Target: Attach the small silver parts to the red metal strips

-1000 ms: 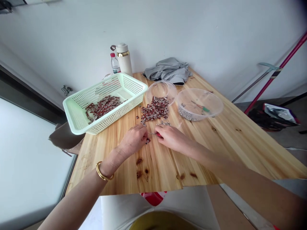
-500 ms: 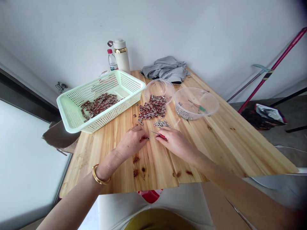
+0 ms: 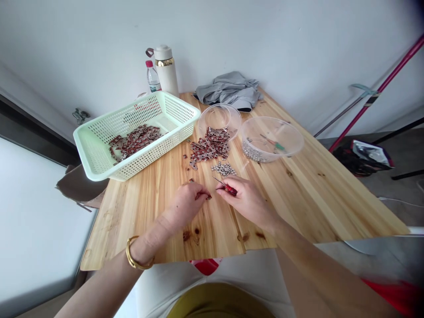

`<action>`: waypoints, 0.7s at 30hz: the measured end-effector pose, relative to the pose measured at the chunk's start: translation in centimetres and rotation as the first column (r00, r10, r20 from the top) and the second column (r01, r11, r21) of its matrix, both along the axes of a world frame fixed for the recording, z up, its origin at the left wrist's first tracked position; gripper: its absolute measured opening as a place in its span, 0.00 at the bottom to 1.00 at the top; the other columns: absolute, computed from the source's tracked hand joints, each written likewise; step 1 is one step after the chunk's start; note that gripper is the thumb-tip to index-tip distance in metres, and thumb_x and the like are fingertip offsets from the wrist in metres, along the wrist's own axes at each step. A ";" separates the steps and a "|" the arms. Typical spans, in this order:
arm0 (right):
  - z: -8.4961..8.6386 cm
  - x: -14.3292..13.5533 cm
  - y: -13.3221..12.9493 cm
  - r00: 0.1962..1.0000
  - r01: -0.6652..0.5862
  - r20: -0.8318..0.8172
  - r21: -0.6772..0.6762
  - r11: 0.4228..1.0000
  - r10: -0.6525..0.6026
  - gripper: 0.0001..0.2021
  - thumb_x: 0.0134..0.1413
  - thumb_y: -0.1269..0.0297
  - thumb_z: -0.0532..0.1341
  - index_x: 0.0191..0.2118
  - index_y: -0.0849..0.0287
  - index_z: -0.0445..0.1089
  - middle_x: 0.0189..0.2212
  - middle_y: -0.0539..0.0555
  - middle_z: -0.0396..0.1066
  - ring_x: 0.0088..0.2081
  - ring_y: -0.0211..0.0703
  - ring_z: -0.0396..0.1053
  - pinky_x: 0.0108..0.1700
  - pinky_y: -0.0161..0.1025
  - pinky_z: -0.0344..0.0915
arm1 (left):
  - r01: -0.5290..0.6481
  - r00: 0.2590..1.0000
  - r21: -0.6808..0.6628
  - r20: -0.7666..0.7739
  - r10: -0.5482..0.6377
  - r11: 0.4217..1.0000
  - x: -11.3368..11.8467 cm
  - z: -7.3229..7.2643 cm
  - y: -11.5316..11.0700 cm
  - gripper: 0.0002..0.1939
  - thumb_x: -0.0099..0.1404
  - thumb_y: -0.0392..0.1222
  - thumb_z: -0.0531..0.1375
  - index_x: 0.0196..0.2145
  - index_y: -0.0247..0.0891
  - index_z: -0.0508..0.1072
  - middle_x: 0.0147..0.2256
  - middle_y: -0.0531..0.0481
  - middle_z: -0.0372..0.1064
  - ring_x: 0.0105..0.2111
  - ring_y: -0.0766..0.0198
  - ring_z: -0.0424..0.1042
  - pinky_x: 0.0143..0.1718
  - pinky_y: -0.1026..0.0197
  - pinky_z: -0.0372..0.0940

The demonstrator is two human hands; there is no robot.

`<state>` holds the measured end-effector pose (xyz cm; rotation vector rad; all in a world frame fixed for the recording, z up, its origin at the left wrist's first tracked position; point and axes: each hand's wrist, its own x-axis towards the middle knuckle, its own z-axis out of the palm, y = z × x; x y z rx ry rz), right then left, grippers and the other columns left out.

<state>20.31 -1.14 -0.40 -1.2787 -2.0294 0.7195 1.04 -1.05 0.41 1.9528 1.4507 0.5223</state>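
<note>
My left hand (image 3: 192, 199) is closed on a small dark red and silver linked strip (image 3: 208, 197), most of it covered by the fingers. In my right hand (image 3: 243, 196) lies a thin-tipped tool with a red handle (image 3: 230, 190), its metal tip pointing up and left. Whether the right fingertips also pinch a small part, I cannot tell. Just beyond the hands lie a cluster of small silver pieces (image 3: 224, 168) and a pile of red and silver linked strips (image 3: 212, 145). One small loose piece (image 3: 191, 180) sits by my left knuckles.
A pale green basket (image 3: 159, 149) with more strips stands at left. A clear round tub (image 3: 291, 140) holds silver pieces and a green-handled tool (image 3: 278, 145). Another clear round container (image 3: 236, 115), a grey cloth (image 3: 228, 90), a white flask (image 3: 167, 73) and a plastic bottle (image 3: 153, 77) are behind.
My left hand has moved slightly right and toward me with the strip. The right hand has turned a little, showing more of the red handle. The camera view has shifted slightly.
</note>
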 end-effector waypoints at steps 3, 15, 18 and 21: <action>-0.1 -0.1 -0.7 0.999 -0.035 -0.011 -0.043 0.998 0.035 0.05 0.58 0.71 0.57 0.32 0.58 0.69 0.31 0.51 0.69 0.35 0.39 0.67 0.37 0.34 0.62 | 0.002 0.999 0.028 -0.044 0.000 1.000 0.5 -0.7 -1.1 0.11 0.60 0.28 0.56 0.31 0.39 0.77 0.33 0.51 0.76 0.35 0.63 0.73 0.39 0.61 0.65; -1.4 -1.1 -1.1 0.979 -0.072 0.196 0.060 0.996 0.059 0.08 0.59 0.73 0.56 0.30 0.59 0.68 0.32 0.51 0.66 0.34 0.39 0.66 0.37 0.34 0.61 | -0.121 0.992 0.037 -0.014 0.122 0.992 1.2 -1.7 -1.4 0.16 0.60 0.30 0.55 0.46 0.38 0.64 0.29 0.53 0.72 0.25 0.65 0.69 0.27 0.64 0.61; -1.9 -1.2 -1.6 0.970 -0.083 0.237 0.149 0.985 0.046 0.08 0.61 0.73 0.54 0.33 0.58 0.68 0.34 0.53 0.68 0.35 0.39 0.67 0.37 0.35 0.62 | -0.143 0.990 0.039 0.012 0.143 0.989 1.2 -1.9 -1.5 0.17 0.59 0.29 0.55 0.47 0.39 0.64 0.30 0.54 0.73 0.25 0.66 0.68 0.28 0.63 0.61; -2.4 -1.2 -2.0 0.957 -0.124 0.283 0.226 0.966 0.057 0.10 0.62 0.73 0.52 0.33 0.58 0.69 0.36 0.54 0.69 0.36 0.39 0.68 0.39 0.35 0.63 | -0.140 0.990 0.009 0.028 0.139 0.990 1.2 -1.8 -1.6 0.20 0.57 0.28 0.54 0.47 0.40 0.64 0.32 0.54 0.73 0.27 0.65 0.68 0.31 0.62 0.62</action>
